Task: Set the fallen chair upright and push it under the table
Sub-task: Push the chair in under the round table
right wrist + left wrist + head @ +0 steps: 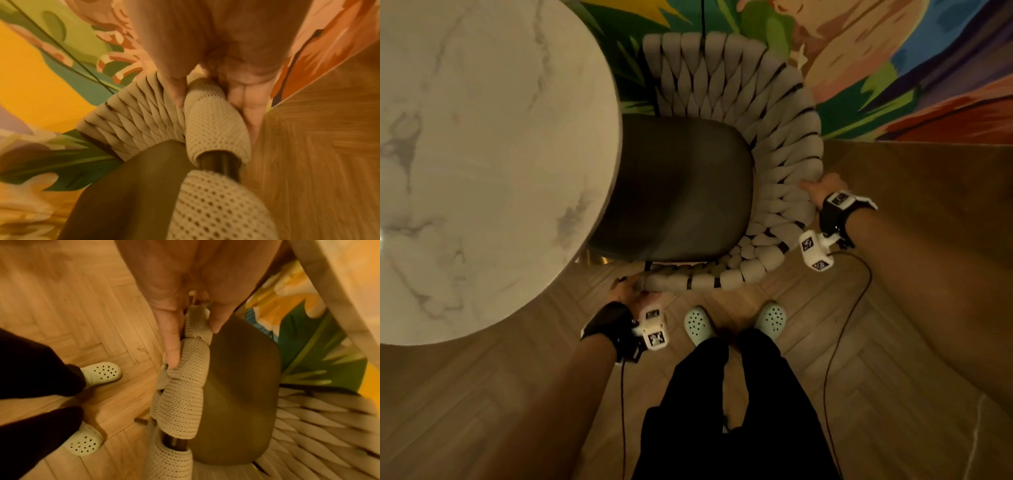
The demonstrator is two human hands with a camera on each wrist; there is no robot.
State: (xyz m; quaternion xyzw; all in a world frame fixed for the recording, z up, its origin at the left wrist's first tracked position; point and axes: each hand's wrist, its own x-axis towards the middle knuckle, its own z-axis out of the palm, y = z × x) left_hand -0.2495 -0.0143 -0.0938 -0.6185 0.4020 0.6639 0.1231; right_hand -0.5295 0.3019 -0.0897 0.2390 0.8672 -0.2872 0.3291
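Observation:
The chair [767, 171] stands upright, with a dark seat cushion [681, 192] and a curved back woven from thick beige cord. The front of the seat sits under the edge of the round marble table [482, 154]. My left hand [626, 291] grips the near end of the woven rail, thumb and fingers [170, 340] round the cord [185, 386]. My right hand [820, 190] grips the rail on the chair's right side, fingers [246, 104] wrapped round the cord [213, 123] above a bare dark tube [220, 162].
A bright painted wall [893, 68] stands right behind the chair. Wood parquet floor [893, 308] spreads around it. My feet in pale green clogs [698, 323] stand just behind the chair back. Thin cables [839, 325] hang from both wrists.

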